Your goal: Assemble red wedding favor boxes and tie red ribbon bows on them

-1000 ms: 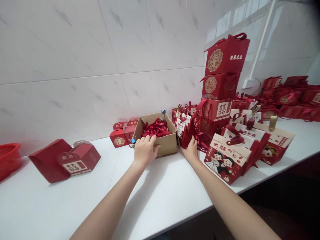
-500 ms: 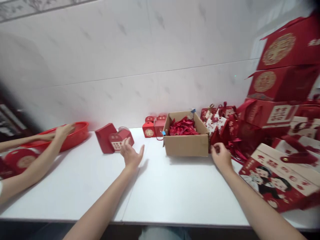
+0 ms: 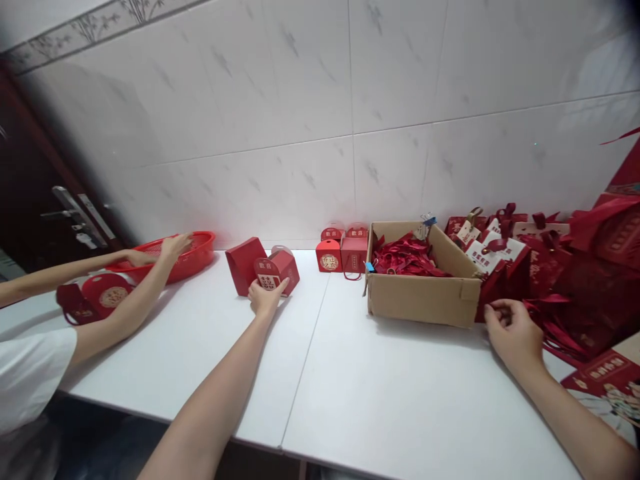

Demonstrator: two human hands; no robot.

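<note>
My left hand [image 3: 267,297] is closed around the lower front of a small red gift box [image 3: 283,268] with a white double-happiness label. Directly behind that box, at its left, stands a taller red box [image 3: 243,265]. My right hand [image 3: 515,337] is at the right front corner of an open cardboard box [image 3: 423,300], beside dark red gift bags [image 3: 545,267]. Its fingers are curled in, and what they hold, if anything, cannot be made out. Red ribbons [image 3: 407,257] fill the cardboard box.
Two small red boxes [image 3: 329,255] stand against the tiled wall. At the left, a co-worker's hands [image 3: 175,248] reach into a red plastic basket [image 3: 200,257], with red round-topped boxes [image 3: 107,293] under their arms. A large printed gift bag [image 3: 610,380] lies at the right edge.
My left hand has reached forward and closed on the small red gift box; before, it was open in front of it. The view has turned left. My right hand stays by the cardboard box.
</note>
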